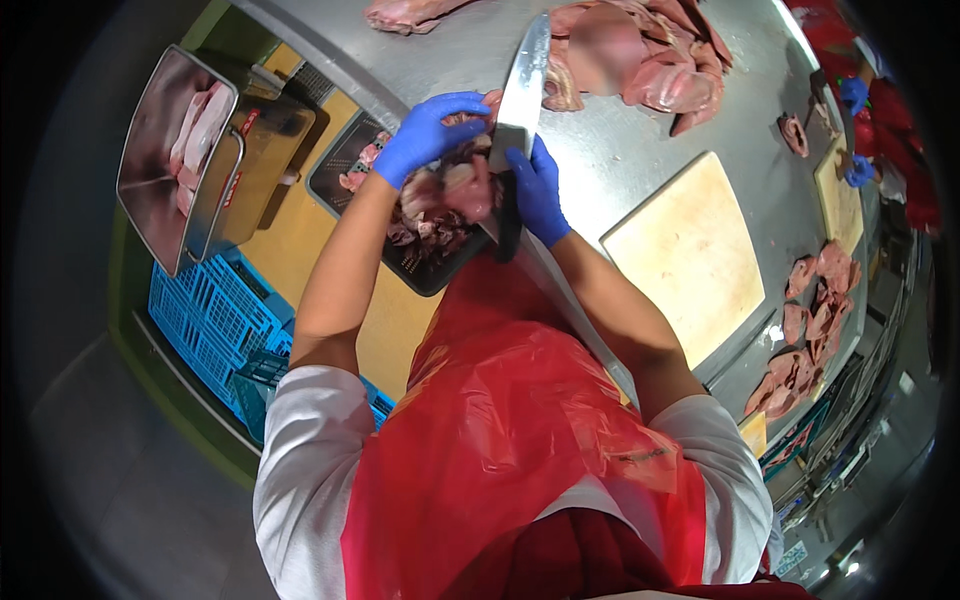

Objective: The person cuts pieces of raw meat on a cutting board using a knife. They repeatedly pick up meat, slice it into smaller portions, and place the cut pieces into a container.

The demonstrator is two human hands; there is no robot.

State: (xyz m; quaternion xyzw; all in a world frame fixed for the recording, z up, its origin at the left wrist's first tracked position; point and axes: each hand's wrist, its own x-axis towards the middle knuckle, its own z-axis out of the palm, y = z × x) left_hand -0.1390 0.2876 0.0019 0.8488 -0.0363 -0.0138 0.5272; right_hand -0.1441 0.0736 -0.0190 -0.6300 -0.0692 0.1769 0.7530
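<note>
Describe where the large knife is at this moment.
In the head view, the large knife is at upper centre, held in the blue-gloved right hand, just right of the blue-gloved left hand, its tip toward the picture's top.

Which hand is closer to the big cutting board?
Right. The right hand, gripping the knife, is just left of the big cutting board; the left hand is farther left, near the black basket.

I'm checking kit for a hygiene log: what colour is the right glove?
The right glove is blue, seen best in the head view.
</note>
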